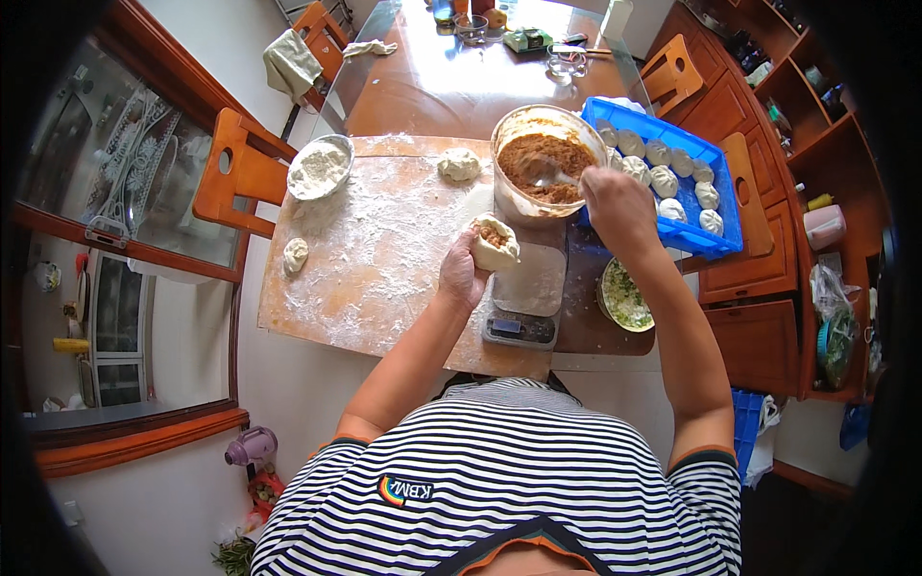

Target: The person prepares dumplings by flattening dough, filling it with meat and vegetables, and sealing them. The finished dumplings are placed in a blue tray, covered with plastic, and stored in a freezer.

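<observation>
My left hand (pixel 464 272) cups a round of dough (pixel 497 252) with brown filling (pixel 493 235) in its hollow, held beside the kitchen scale (pixel 524 295). Over the right rim of a large white tub (pixel 529 207), my right hand (pixel 621 209) grips a spoon (pixel 558 175). The spoon's bowl rests in the brown minced filling (pixel 533 147); most of its handle is hidden by my fingers. A lump of dough (pixel 459 165) lies left of the tub on the floured wooden board (pixel 374 237).
A blue crate (pixel 727 209) holds several pleated buns (pixel 663 181) at the right. A bowl of flour (pixel 320 167) stands at the board's far left, above a small dough piece (pixel 295 255). Chopped green-and-white filling fills a bowl (pixel 625 297) under my right forearm. Wooden chairs (pixel 241 173) flank the table.
</observation>
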A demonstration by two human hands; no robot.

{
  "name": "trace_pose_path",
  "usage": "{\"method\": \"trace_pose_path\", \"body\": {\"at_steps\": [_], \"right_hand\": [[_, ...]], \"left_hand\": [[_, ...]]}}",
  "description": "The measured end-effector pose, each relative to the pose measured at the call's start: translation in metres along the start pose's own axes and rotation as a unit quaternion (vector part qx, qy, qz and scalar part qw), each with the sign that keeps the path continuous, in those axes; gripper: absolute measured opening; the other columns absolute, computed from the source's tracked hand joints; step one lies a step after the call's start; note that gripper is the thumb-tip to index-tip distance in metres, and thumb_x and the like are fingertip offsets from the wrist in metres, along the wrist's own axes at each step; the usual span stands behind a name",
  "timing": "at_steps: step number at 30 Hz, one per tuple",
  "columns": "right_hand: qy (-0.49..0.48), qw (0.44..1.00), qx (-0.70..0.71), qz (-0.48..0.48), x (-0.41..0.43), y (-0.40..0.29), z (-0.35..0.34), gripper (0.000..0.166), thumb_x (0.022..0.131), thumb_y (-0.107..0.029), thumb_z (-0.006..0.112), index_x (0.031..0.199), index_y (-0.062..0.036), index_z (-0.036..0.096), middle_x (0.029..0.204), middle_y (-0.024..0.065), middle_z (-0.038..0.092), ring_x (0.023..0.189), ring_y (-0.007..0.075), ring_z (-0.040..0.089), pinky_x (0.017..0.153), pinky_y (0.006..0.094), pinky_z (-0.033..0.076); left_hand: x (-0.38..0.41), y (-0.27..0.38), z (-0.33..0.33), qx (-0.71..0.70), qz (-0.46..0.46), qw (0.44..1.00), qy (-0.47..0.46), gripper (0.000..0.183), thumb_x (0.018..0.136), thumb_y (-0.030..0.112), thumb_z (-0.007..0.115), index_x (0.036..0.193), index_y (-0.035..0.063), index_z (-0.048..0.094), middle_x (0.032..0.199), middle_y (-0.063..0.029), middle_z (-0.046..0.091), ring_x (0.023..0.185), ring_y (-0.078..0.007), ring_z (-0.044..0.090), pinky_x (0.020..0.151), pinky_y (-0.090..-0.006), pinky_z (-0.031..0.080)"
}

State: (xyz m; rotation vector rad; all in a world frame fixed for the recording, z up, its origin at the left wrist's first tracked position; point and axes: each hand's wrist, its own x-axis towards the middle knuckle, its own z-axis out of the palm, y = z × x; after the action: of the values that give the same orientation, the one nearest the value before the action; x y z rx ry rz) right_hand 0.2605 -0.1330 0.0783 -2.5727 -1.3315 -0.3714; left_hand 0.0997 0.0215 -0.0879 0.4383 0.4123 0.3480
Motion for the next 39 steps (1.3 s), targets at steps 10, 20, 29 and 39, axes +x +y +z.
{"method": "trace_pose_path", "body": {"at_steps": [10, 20, 29, 39], "right_hand": [[-0.055, 0.996, 0.053, -0.054, -0.045, -0.038, -0.008, 0.010, 0.080, -0.009, 0.058, 0.075, -0.0059, 0.065, 0.076, 0.0132, 0.067, 0.078, 0.0313, 0.068, 0.065, 0.0436, 0.054], [-0.162, 0.868, 0.452, 0.130, -0.059, 0.003, 0.025, 0.014, 0.084, -0.007, 0.064, 0.089, 0.0038, 0.071, 0.064, 0.0106, 0.062, 0.058, 0.0160, 0.057, 0.056, 0.0319, 0.046], [-0.180, 0.718, 0.637, 0.214, -0.041, 0.039, 0.027, 0.018, 0.094, -0.011, 0.057, 0.089, 0.0014, 0.069, 0.063, -0.0001, 0.056, 0.051, 0.0051, 0.045, 0.047, 0.0204, 0.035], [0.150, 0.985, 0.039, 0.080, -0.035, 0.074, 0.018, 0.025, 0.086, -0.007, 0.063, 0.108, 0.0039, 0.065, 0.093, 0.0195, 0.066, 0.090, 0.0364, 0.063, 0.083, 0.0439, 0.048]], "left_hand": [[-0.004, -0.003, 0.031, 0.103, 0.118, 0.987, 0.033, 0.029, 0.102, 0.014, 0.046, 0.127, 0.0001, 0.048, 0.116, -0.0116, 0.059, 0.103, -0.0216, 0.062, 0.089, -0.0373, 0.054], [-0.012, 0.001, 0.050, 0.086, 0.064, 0.994, 0.025, 0.033, 0.104, 0.018, 0.040, 0.131, -0.0003, 0.045, 0.118, -0.0141, 0.059, 0.105, -0.0238, 0.063, 0.093, -0.0378, 0.053], [-0.005, 0.005, 0.044, -0.015, -0.053, 0.998, -0.003, 0.040, 0.104, 0.037, 0.042, 0.126, 0.0056, 0.050, 0.122, -0.0126, 0.059, 0.108, -0.0275, 0.062, 0.094, -0.0456, 0.053], [0.021, -0.056, -0.010, 0.616, 0.200, 0.761, -0.036, 0.035, 0.086, 0.008, 0.064, 0.119, -0.0048, 0.061, 0.113, -0.0161, 0.067, 0.104, -0.0229, 0.064, 0.093, -0.0324, 0.049]]}}
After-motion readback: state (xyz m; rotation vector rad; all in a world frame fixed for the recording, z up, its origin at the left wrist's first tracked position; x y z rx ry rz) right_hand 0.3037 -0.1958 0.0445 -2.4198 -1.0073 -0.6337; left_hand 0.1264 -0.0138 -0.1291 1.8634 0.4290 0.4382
